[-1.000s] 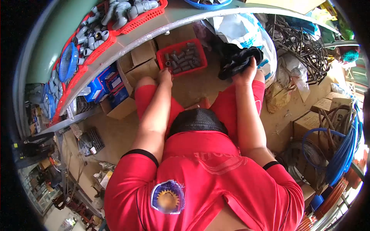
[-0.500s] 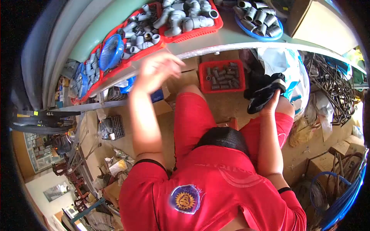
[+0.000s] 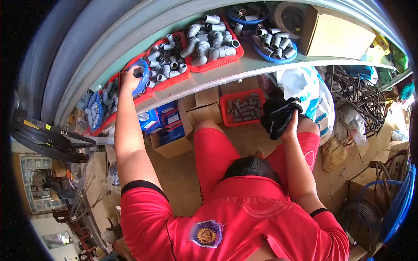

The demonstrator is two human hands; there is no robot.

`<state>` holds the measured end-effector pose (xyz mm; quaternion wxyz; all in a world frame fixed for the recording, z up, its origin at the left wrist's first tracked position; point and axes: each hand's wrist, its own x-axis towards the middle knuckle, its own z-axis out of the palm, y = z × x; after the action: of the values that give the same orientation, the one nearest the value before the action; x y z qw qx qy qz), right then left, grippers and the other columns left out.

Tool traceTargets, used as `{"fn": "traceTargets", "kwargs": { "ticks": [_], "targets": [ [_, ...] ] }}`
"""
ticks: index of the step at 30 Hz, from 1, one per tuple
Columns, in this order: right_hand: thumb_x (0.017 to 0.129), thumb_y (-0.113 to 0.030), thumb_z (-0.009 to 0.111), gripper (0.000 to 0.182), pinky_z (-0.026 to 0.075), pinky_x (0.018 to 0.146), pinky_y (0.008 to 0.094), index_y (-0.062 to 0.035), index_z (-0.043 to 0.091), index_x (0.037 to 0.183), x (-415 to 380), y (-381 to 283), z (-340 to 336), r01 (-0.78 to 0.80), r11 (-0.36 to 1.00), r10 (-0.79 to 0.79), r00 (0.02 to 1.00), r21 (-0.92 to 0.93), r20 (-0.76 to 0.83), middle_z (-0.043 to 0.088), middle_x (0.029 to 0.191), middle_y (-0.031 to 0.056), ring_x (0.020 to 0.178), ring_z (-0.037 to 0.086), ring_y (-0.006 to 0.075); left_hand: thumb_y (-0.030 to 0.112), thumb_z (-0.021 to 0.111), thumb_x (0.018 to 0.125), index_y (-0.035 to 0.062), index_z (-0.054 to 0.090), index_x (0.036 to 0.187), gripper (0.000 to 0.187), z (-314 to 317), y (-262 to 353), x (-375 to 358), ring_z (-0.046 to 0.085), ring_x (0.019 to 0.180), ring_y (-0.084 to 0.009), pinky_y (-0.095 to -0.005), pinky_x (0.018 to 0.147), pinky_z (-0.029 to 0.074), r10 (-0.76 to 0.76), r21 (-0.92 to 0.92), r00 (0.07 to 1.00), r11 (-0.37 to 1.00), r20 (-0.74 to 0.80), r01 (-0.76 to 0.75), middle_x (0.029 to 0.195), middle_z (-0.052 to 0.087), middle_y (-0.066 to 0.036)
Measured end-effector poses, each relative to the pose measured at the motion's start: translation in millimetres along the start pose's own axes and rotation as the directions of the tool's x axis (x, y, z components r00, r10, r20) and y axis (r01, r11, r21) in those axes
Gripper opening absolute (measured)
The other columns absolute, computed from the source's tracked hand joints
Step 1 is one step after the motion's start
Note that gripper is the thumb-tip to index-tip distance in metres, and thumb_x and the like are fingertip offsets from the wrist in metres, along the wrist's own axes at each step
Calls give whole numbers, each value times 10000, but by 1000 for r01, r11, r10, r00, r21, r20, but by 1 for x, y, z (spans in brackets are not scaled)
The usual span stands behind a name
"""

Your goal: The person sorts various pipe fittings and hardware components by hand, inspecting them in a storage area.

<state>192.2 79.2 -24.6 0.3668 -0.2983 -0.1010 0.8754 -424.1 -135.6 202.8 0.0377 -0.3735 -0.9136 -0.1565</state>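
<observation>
1. A person in a red shirt sits low before a long shelf, both arms stretched forward, seen from above by a camera on the head.

2. The left hand is up at the shelf, on a small blue basket. That basket stands tilted against the row of red baskets filled with grey pipe fittings, perhaps perched there because the row leaves little bare shelf.

3. The left thumb and fingers curve around the blue basket's upper rim, with a small dark gap between them. The fingertips are partly hidden and small in the view, so I cannot tell whether they grip firmly or only touch.

4. The right hand holds a bunched black cloth, possibly a glove, near the right knee. Its fingers are closed on the cloth, which bulges out past them. Held low and to the side, it seems kept out of the left arm's way.

5. On the floor under the shelf, another red basket holds more grey fittings, within easy reach between the knees, it seems. Neither hand touches it.

6. Beside that floor basket on the left are cardboard boxes and blue packets; to the right, beyond the cloth, stands a white bag.
</observation>
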Motion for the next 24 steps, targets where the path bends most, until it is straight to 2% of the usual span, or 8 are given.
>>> {"fn": "traceTargets", "kwargs": {
  "ticks": [3,10,13,17,19,21,22,24],
  "targets": [
    [912,-717,441,800,465,1029,489,-115,455,1439,-6,2,-3,-17,1000,18,999,13,-42,574,1356,118,1194,572,342,116,803,714,171,669,1245,550,-6,5,-5,601,1158,-321,-397,994,479,110,122,992,987,-57,-103,1184,637,-159],
    [951,-676,401,778,450,1057,481,-80,450,1449,-24,-4,-2,10,1000,-10,1000,-14,5,575,1364,138,1210,572,338,14,818,649,124,737,1082,455,-21,17,-16,632,1072,-299,-391,953,502,387,69,921,920,-31,-385,1129,649,-126],
    [899,-707,502,726,525,942,451,-118,554,1320,-33,-7,5,-3,1000,2,999,15,54,666,1159,104,1056,639,312,76,808,719,48,709,1002,301,-24,20,-23,642,1017,-341,-409,906,507,369,102,928,926,-51,-363,1058,664,-170],
    [896,-739,458,780,495,984,463,-109,520,1350,-40,-6,11,43,999,-42,995,-10,90,638,1210,110,1110,610,323,174,768,817,18,667,972,242,-20,3,-17,640,998,-399,-459,845,511,271,288,962,923,-16,-255,1046,662,-229],
    [899,-773,389,894,429,1078,490,-88,425,1472,-37,-4,6,98,992,-88,989,-79,123,560,1388,126,1251,543,342,194,726,862,10,654,986,233,-14,-7,-15,644,966,-422,-479,826,509,189,171,967,972,-168,-160,1009,668,-246],
    [858,-818,397,949,421,1084,497,-104,409,1484,-40,-3,-4,39,992,-23,991,-118,134,543,1406,130,1258,535,346,216,647,928,-5,637,1000,232,-16,-9,-15,636,942,-465,-509,816,502,150,50,930,989,-337,-141,970,669,-273],
    [838,-840,401,978,417,1087,500,-111,401,1490,-43,-2,-5,12,990,8,990,-139,139,535,1414,132,1261,531,348,231,628,951,-6,628,1012,245,-25,-1,-21,676,884,-401,-464,784,517,122,25,915,992,-385,-122,934,686,-247],
    [818,-851,419,990,418,1087,502,-129,392,1495,-50,-1,0,-3,997,14,988,-74,155,529,1415,133,1256,531,346,251,613,974,-15,627,1032,273,-46,25,-34,700,815,-266,-386,731,526,-89,-377,928,925,-363,-58,903,705,-180]
  ]
}}
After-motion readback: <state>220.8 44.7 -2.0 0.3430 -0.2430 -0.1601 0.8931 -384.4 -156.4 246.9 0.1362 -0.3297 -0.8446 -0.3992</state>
